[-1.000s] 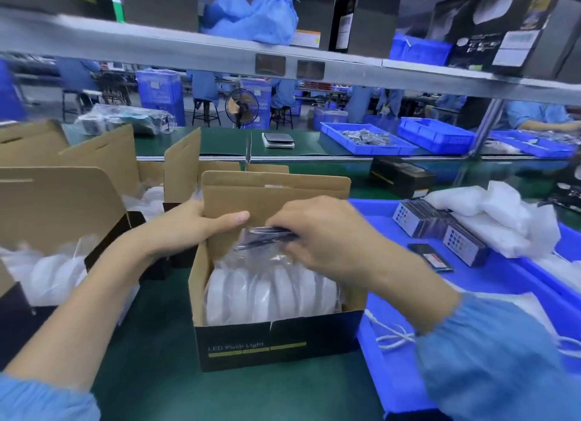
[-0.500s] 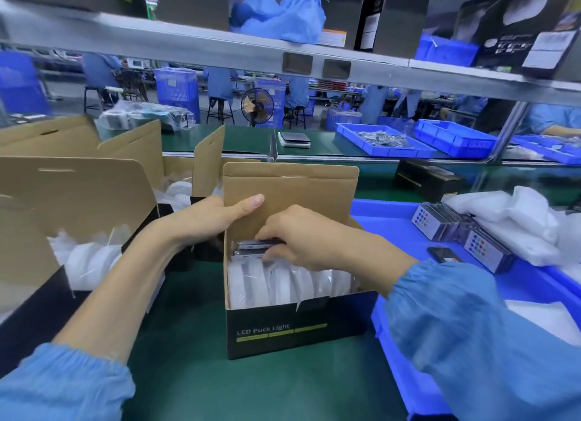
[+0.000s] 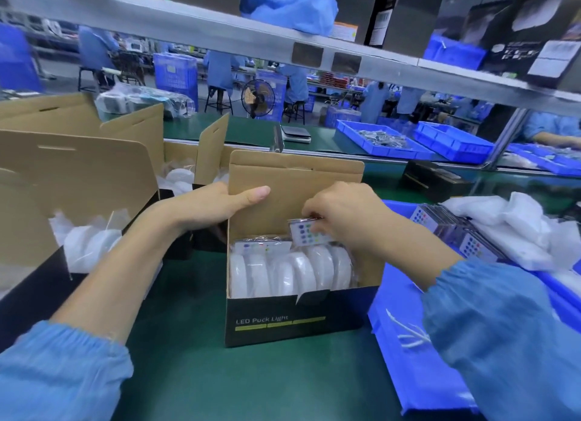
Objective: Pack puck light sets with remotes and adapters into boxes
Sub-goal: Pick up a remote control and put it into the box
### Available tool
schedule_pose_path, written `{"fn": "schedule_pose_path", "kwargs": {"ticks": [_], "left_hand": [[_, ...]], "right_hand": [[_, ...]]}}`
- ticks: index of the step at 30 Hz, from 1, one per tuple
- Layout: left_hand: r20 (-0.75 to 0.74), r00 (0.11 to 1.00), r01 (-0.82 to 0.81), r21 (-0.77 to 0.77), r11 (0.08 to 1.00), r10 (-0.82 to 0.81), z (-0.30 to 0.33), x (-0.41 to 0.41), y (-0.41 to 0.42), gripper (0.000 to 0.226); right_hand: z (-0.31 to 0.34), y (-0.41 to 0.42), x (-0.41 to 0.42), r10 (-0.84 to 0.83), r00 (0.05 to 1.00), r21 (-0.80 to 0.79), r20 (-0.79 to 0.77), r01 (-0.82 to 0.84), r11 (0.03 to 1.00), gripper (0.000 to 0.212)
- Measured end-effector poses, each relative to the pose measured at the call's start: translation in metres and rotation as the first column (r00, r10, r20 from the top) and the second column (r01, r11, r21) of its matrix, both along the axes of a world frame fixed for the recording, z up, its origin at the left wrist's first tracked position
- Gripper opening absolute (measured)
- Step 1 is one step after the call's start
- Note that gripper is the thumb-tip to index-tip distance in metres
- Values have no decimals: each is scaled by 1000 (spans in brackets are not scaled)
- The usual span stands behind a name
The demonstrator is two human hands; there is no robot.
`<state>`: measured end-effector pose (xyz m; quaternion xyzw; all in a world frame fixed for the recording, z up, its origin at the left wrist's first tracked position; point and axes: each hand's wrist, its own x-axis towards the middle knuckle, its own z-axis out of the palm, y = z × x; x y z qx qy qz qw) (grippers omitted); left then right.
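Right hand (image 3: 349, 219) pinches a remote (image 3: 306, 235), its fingers curled round the upper edge, holding it tilted over the open box (image 3: 292, 321) labelled "LED Puck Light". Left hand (image 3: 213, 202) grips the box's left wall, thumb laid flat across the inner face of the raised rear flap (image 3: 295, 181). Inside the box, a row of white puck lights (image 3: 289, 274) stands on edge in clear wrap, filling the front part; a second remote (image 3: 262, 247) lies flat on the lights at the box's rear left, just beside the held one. Right of the box, touching its corner, a blue bin (image 3: 405, 351) carries a stack of further remotes (image 3: 465, 232) and white foam bags (image 3: 515, 219). Left of the box stand other open cartons (image 3: 75, 175) with white lights inside. Box and cartons rest on a green bench mat (image 3: 195, 373).
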<state>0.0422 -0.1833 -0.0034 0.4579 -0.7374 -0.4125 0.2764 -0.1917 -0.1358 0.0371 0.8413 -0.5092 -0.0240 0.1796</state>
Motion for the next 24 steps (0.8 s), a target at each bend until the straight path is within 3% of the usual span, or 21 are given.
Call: {"fn": "schedule_pose_path", "kwargs": {"ticks": [3,8,11,13,14,17,24], "left_hand": [[37,999,3,-42,999,-2,2,-1,0,72],[122,992,-35,-75,997,44,1,1,-8,53],[117,991,-61,-53,997,66,-1,0,-6,41],[92,994,-44,-76,996,51,0,-1,-7,77],[89,996,-23,-65,998,29,-4,1,-12,67],[98,995,-8,-51,999,14,-3,3,-10,66],[58,998,22,-86,996,-17,-5,2,-15,38]], "right_hand": [[-13,-2,-1,-30,1000,70,-8,30,997,13],[-4,-6,-7,25,996,103,91,-34,994,14],[-12,-4,-2,-3,999,121,54,-4,993,18],[-15,-6,1,-23,999,81,22,21,996,20],[-14,-6,2,-21,1000,41,1,21,999,20],[-13,-2,0,20,999,-101,-29,-23,995,19],[-27,5,11,-146,980,-26,-133,143,989,26]]}}
